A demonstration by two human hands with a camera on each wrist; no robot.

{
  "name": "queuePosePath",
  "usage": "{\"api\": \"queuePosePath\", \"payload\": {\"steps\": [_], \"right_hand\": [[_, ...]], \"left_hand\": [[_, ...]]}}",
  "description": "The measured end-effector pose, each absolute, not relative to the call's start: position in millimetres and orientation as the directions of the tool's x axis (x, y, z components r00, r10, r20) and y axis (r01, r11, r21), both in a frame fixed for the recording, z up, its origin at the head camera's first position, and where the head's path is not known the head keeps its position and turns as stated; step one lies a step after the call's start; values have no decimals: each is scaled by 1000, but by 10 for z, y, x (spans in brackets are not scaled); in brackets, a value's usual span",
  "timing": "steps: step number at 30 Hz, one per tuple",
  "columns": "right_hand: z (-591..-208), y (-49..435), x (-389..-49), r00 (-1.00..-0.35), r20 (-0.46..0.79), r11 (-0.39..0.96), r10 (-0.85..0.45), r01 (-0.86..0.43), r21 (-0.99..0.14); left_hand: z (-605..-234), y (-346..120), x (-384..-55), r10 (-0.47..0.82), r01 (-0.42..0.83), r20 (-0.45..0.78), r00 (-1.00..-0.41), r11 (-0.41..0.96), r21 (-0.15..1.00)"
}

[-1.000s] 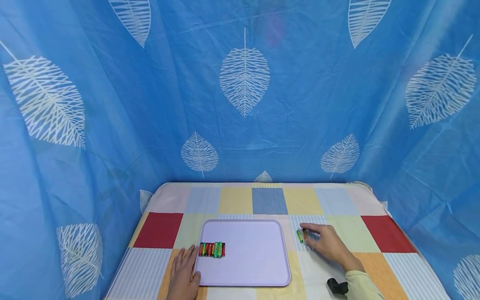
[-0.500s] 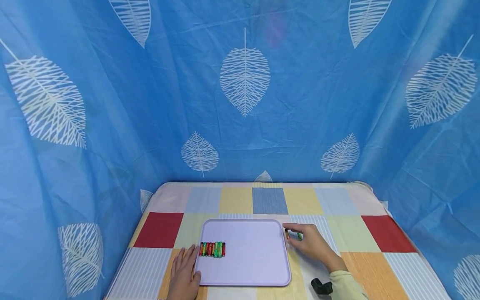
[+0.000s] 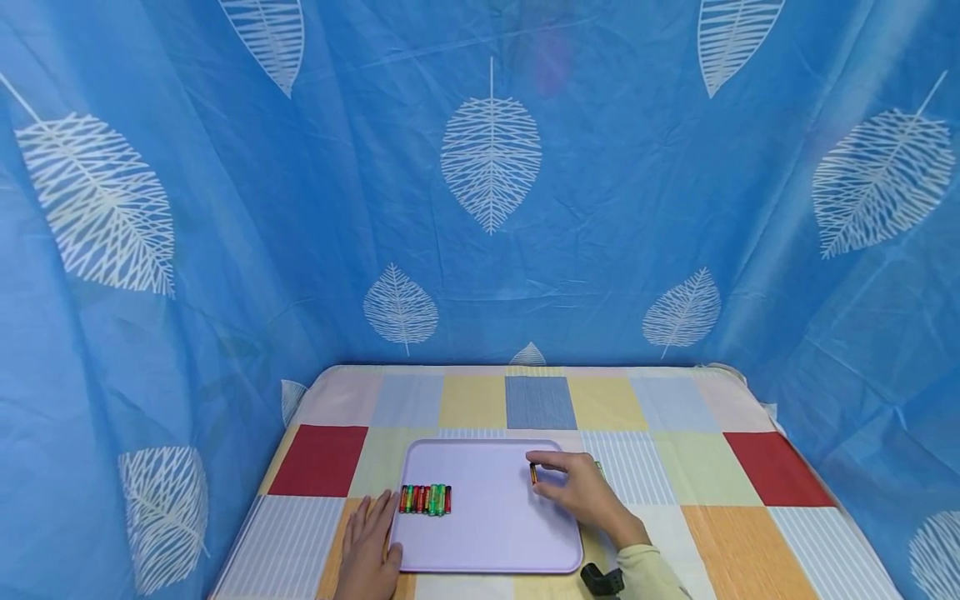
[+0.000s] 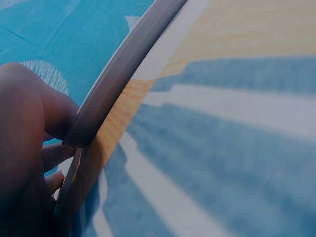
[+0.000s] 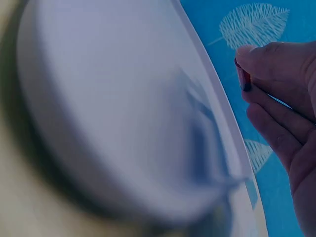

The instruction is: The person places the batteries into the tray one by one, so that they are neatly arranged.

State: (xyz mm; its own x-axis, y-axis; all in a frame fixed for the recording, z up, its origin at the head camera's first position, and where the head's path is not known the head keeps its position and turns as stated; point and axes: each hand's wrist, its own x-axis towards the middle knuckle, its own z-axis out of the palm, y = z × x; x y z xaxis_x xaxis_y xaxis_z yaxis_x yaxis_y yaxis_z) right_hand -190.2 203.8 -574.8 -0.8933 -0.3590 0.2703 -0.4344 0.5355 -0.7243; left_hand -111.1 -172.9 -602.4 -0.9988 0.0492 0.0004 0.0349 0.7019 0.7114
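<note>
Between thumb and index finger my right hand [image 3: 585,493] pinches a small dark-and-orange battery [image 3: 534,474], held over the right part of the lilac tray [image 3: 487,550]. The right wrist view shows the same battery [image 5: 244,76] at the fingertips, with the other fingers extended. A row of several red and green batteries [image 3: 426,499] lies side by side at the tray's left. My left hand [image 3: 367,546] rests along the tray's left edge with fingers extended; in the left wrist view its thumb touches the tray rim [image 4: 98,91].
A green battery [image 3: 599,468] lies on the patchwork tablecloth [image 3: 705,467] right of the tray, mostly hidden behind my right hand. A black device [image 3: 602,579] is at the right wrist. Blue curtain [image 3: 600,250] with white leaf prints encloses the table's back and sides.
My right hand has taken the dark-and-orange battery from the cloth right of the tray and carried it left over the tray. The left hand has stayed in place.
</note>
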Motion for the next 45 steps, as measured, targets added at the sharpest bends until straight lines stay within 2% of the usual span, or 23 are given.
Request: {"api": "queuePosePath", "payload": {"steps": [8,17,33,45], "right_hand": [[-5783,1746,-1910,-868,293,518,-402,-479,-709],[-5752,1389,-1883,-853,244,472,-461,-468,-747],[-5817,880,-1853,-811,287,506,-510,-553,-662],[-5878,691,-1843,-832,257,575,-491,-531,-622]], "left_hand": [[-6017,-1724,-1108,48,37,4,-999,703,711],[-6041,-1724,-1089,55,76,53,-997,699,711],[-6035,-1728,-1077,54,71,47,-997,690,721],[-6028,-1714,-1064,49,90,78,-996,687,721]]}}
